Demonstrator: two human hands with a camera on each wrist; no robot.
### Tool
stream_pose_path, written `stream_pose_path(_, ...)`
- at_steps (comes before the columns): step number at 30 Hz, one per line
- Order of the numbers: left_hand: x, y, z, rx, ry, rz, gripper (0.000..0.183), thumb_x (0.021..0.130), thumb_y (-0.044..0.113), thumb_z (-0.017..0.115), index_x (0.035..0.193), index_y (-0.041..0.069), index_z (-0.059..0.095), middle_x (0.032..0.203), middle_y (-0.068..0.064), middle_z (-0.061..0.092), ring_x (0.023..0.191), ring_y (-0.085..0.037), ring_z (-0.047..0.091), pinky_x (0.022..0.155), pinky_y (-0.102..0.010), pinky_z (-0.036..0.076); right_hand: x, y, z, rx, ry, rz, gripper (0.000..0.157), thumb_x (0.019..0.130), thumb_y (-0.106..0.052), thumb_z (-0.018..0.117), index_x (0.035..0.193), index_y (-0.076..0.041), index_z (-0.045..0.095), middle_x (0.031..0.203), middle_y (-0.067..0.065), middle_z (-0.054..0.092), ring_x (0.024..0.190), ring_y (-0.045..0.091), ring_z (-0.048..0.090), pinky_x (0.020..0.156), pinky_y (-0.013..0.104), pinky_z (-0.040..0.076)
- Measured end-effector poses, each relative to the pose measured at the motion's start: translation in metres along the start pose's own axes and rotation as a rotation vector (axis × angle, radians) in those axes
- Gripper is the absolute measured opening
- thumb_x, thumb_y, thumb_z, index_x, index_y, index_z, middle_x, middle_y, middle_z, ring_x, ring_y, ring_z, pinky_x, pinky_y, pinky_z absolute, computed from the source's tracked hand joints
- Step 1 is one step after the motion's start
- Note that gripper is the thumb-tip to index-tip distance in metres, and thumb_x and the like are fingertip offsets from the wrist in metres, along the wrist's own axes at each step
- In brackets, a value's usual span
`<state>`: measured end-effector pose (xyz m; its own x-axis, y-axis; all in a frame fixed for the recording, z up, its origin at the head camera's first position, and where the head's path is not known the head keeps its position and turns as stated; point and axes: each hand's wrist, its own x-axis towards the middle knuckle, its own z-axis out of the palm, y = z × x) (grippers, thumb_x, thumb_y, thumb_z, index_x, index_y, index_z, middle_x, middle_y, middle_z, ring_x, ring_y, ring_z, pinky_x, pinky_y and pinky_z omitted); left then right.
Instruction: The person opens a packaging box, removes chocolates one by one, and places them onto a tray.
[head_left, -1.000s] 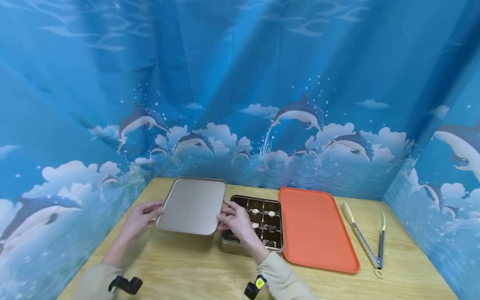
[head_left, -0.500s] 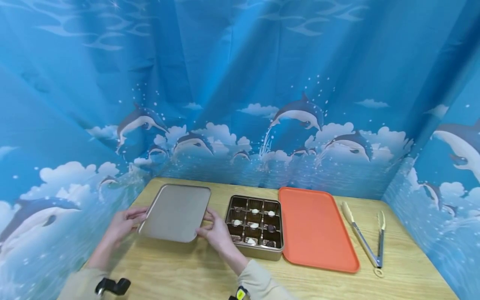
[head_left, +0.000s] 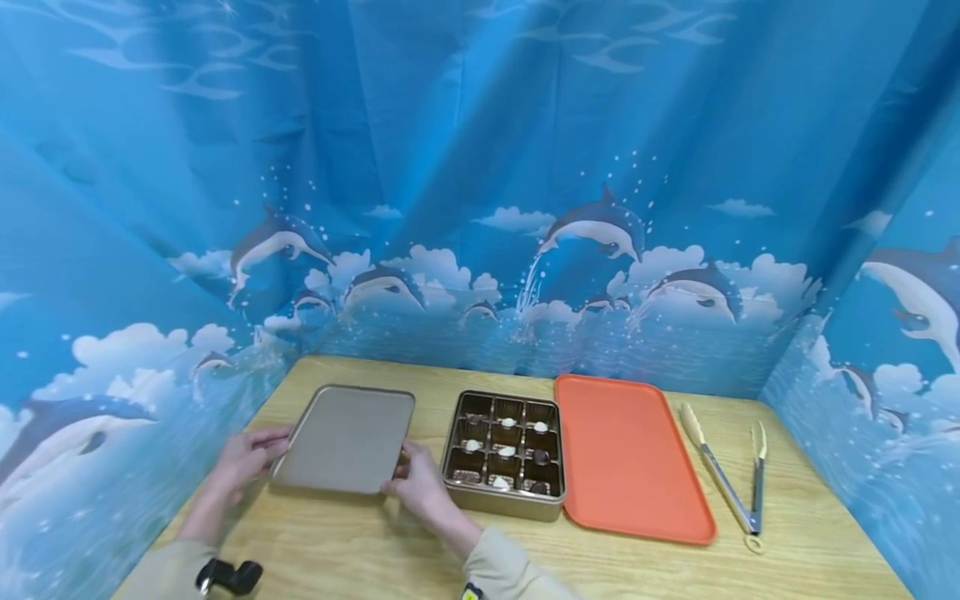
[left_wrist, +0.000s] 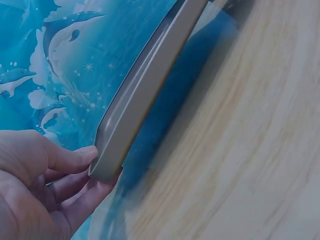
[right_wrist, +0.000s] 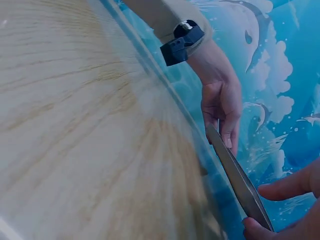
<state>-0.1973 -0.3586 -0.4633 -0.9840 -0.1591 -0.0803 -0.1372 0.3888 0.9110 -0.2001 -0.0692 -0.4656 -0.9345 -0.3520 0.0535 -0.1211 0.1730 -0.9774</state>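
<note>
Both hands hold a square, metallic-looking lid (head_left: 345, 439) with a raised rim, low over the left of the table. My left hand (head_left: 243, 462) pinches its left edge; in the left wrist view, the thumb lies on the rim and the fingers are curled below the lid (left_wrist: 145, 95). On the opposite side my right hand (head_left: 420, 483) grips the right edge, with thumb and fingers on either side of the lid (right_wrist: 240, 180) in the right wrist view. Just right of that hand stands a square tin (head_left: 502, 502) divided into compartments, several holding small white or dark brown pieces.
An orange-red tray (head_left: 637, 458) lies against the tin's right side. Farther right, metal tongs (head_left: 729, 492) with pale tips lie spread on the wooden table (head_left: 360, 550). A blue dolphin-print curtain (head_left: 450, 208) borders the table at the back and sides.
The lid, carried by both hands, has moved left and down toward the table, away from the tin. The tin's compartments, partly covered by my right hand before, now show fully.
</note>
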Motion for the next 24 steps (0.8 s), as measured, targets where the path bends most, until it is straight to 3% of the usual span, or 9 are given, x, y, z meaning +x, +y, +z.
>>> stream_pose_path(3,0.003,-0.001,0.005,-0.007,0.005,-0.011,0.043,0.101,0.003,0.058,0.138,-0.016,0.047,0.125,-0.034,0.063,0.083,-0.006,0.069,0.075,-0.029,0.063,-0.001,0.004,0.001,-0.026,0.0,0.01,0.058,0.076,0.015,0.073,0.131,0.008,0.057,0.114,0.019,0.065,0.098,0.027,0.068,0.088,0.037,0.061)
stream_pose_path(6,0.006,-0.001,0.01,0.013,0.01,-0.016,0.043,0.101,0.004,0.058,0.137,-0.016,0.049,0.125,-0.033,0.063,0.082,-0.006,0.069,0.073,-0.028,0.063,-0.004,0.006,0.0,-0.08,0.018,0.046,0.055,0.08,0.005,0.075,0.132,0.006,0.057,0.123,0.021,0.064,0.111,0.035,0.063,0.103,0.05,0.052)
stream_pose_path(9,0.008,-0.001,0.016,0.021,0.014,-0.011,0.043,0.1,0.004,0.059,0.136,-0.016,0.049,0.126,-0.034,0.063,0.082,-0.006,0.068,0.072,-0.027,0.063,-0.008,0.006,0.0,-0.12,0.036,0.076,0.066,0.085,-0.005,0.076,0.142,0.01,0.047,0.142,0.029,0.051,0.13,0.046,0.05,0.114,0.061,0.036)
stream_pose_path(15,0.009,0.002,0.023,0.034,-0.009,0.007,0.041,0.099,0.003,0.06,0.134,-0.017,0.052,0.13,-0.037,0.058,0.093,-0.015,0.07,0.077,-0.029,0.063,-0.015,0.002,-0.002,-0.126,0.013,0.093,0.078,0.09,-0.013,0.073,0.151,0.013,0.032,0.157,0.034,0.028,0.144,0.052,0.028,0.12,0.065,0.02)
stream_pose_path(19,0.009,0.006,0.026,0.122,-0.009,0.019,0.037,0.098,0.004,0.064,0.129,-0.016,0.057,0.124,-0.036,0.062,0.095,-0.027,0.07,0.075,-0.033,0.063,-0.02,0.0,-0.003,-0.183,-0.02,0.124,0.083,0.091,-0.019,0.074,0.155,0.007,0.029,0.161,0.034,0.018,0.147,0.055,0.019,0.119,0.068,0.015)
stream_pose_path(24,0.008,0.007,0.027,0.345,0.031,0.079,0.033,0.094,0.011,0.071,0.121,-0.008,0.068,0.112,-0.029,0.07,0.097,-0.038,0.068,0.077,-0.042,0.061,-0.024,-0.002,-0.006,-0.229,-0.037,0.114,0.083,0.091,-0.025,0.073,0.158,-0.002,0.029,0.164,0.029,0.014,0.147,0.055,0.017,0.117,0.072,0.014)
